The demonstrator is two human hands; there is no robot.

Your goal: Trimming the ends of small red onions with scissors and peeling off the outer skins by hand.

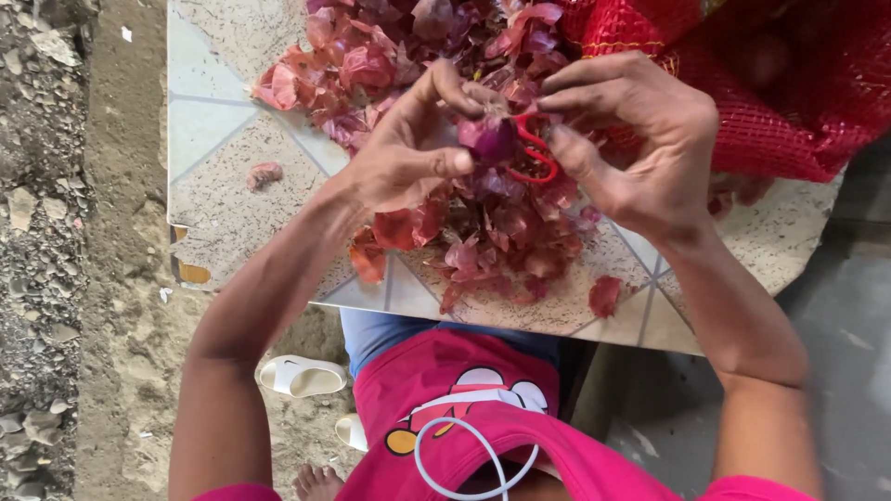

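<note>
My left hand (404, 153) grips a small purple-red onion (492, 139) between thumb and fingers, above a tiled slab (223, 186). My right hand (640, 139) holds a small red-handled tool (536, 153) whose looped handle shows beside the onion; its blade is hidden. Both hands meet over a heap of pink and red onion skins (483, 232).
A red mesh sack (789, 83) lies at the slab's far right. One loose skin (264, 173) sits apart on the tiles, another (605, 295) near the front edge. White slippers (302, 376) rest on sandy ground below, with gravel (37, 232) to the left.
</note>
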